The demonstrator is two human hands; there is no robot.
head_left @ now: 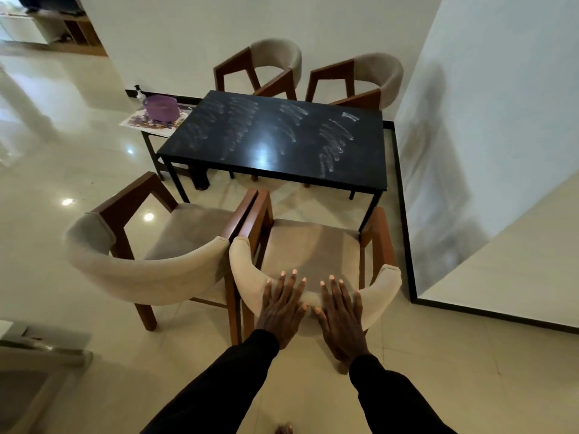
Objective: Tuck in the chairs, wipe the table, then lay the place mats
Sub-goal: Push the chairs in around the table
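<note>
The room has a shiny cream tile floor and white walls, and the dining set stands close to a corner. Nearest, the left hand (283,305) and the right hand (341,314) lie side by side on the curved back of the right chair (380,289). The fingers of both are straight and spread, pressing flat on the padding and gripping nothing. This chair stands apart from the table (282,151), its seat fully in the open. The left chair (147,267) touches it arm to arm and is also not pushed in.

Further away, the black table top carries rows of white streaks, so I judge it is not wiped yet. No mat lies on it. On a small side table at its far left end there is a flowered mat (138,122) under a purple basket (161,109). Behind the table, two more chairs (275,64) stand close to its far edge.

So the task seems to be at its first step: tucking in the near chairs, with wiping and laying the mats left to do.
</note>
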